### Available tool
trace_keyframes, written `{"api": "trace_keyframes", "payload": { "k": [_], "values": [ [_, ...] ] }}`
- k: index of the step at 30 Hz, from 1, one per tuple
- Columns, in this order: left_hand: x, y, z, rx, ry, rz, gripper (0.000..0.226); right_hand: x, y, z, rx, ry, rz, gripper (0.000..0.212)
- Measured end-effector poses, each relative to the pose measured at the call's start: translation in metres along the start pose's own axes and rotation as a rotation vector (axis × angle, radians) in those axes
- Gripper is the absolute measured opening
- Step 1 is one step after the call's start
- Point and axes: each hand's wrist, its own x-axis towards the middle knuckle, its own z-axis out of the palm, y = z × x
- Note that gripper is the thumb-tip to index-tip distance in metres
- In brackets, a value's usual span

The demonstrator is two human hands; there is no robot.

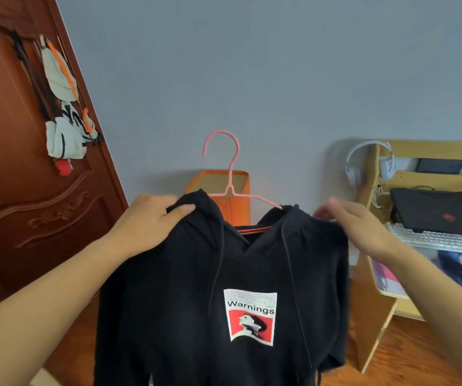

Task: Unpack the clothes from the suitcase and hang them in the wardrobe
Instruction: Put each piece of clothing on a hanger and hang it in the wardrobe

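A black hoodie (185, 288) with a white and red "Warnings" print hangs in front of me on a pink hanger (231, 174), whose hook stands up above the neck. My left hand (147, 221) grips the hoodie's left shoulder, thumb over the fabric. My right hand (360, 227) pinches the right shoulder, where the end of the hanger shows at its fingers. No suitcase or wardrobe is in view.
A brown wooden door (9, 190) with white bags (62, 107) hung on it stands at the left. An orange bin (235, 201) sits behind the hoodie by the grey wall. At the right is a wooden desk (374, 302) with a laptop (441, 215), keyboard and headphones (369, 162).
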Motion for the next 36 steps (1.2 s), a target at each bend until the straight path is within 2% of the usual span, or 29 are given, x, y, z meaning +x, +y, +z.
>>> {"api": "trace_keyframes", "payload": {
  "k": [2,4,5,8,10,11,12,14,16,17,20,21,24,26,27,29,30,32,34,36],
  "values": [
    [0.003,0.009,0.002,-0.043,0.017,-0.013,0.038,0.001,-0.024,0.0,-0.294,-0.182,-0.179,0.041],
    [0.003,0.014,0.002,-0.02,0.009,-0.004,0.04,0.005,-0.032,0.011,-0.571,-0.168,-0.346,0.036],
    [0.004,0.016,0.002,0.004,0.011,0.004,0.043,0.006,-0.037,0.017,-0.605,-0.122,-0.403,0.035],
    [0.008,0.024,0.001,0.121,0.048,0.034,0.043,0.009,-0.052,0.031,-0.549,0.075,-0.472,0.032],
    [0.004,0.022,0.003,0.251,0.24,0.103,0.04,0.01,-0.056,0.032,-0.499,0.209,-0.484,0.031],
    [-0.001,0.016,0.006,0.308,0.37,0.079,0.048,0.012,-0.055,0.029,-0.473,0.25,-0.467,0.031],
    [-0.008,0.005,0.012,0.288,0.49,-0.006,0.059,0.015,-0.053,0.025,-0.44,0.279,-0.445,0.031],
    [-0.025,-0.025,0.033,-0.043,0.586,-0.264,0.07,0.02,-0.048,0.015,-0.343,0.312,-0.41,0.033],
    [-0.03,-0.045,0.056,-0.355,0.48,-0.418,0.047,0.027,-0.046,0.006,-0.274,0.297,-0.384,0.034],
    [-0.03,-0.055,0.063,-0.356,0.451,-0.414,0.038,0.03,-0.045,0.002,-0.285,0.281,-0.385,0.034],
    [-0.017,-0.087,0.036,-0.218,0.563,-0.448,0.037,0.032,-0.032,-0.013,-0.412,0.272,-0.469,0.036],
    [-0.011,-0.098,0.018,-0.144,0.555,-0.455,0.039,0.03,-0.025,-0.018,-0.45,0.261,-0.503,0.038],
    [0.008,-0.123,-0.025,0.118,0.347,-0.494,0.039,0.025,-0.007,-0.022,-0.418,0.227,-0.541,0.036],
    [0.019,-0.099,-0.034,0.119,0.389,-0.415,0.035,0.026,-0.006,-0.016,-0.309,0.225,-0.491,0.039],
    [0.022,-0.075,-0.035,0.029,0.421,-0.342,0.035,0.027,-0.009,-0.012,-0.275,0.23,-0.475,0.042],
    [0.018,-0.021,-0.027,-0.11,0.359,-0.173,0.036,0.027,-0.017,-0.006,-0.232,0.2,-0.467,0.034],
    [0.01,0.001,-0.019,-0.075,0.274,-0.071,0.039,0.026,-0.022,-0.003,-0.214,0.178,-0.469,0.029],
    [-0.011,0.026,0.007,0.165,0.116,0.107,0.043,0.025,-0.032,0.003,-0.232,0.126,-0.467,0.027],
    [-0.022,0.022,0.025,0.224,0.151,0.175,0.041,0.025,-0.037,0.01,-0.298,0.087,-0.466,0.027],
    [-0.024,0.009,0.028,0.15,0.21,0.179,0.037,0.022,-0.037,0.017,-0.274,0.043,-0.5,0.018]
  ]
}}
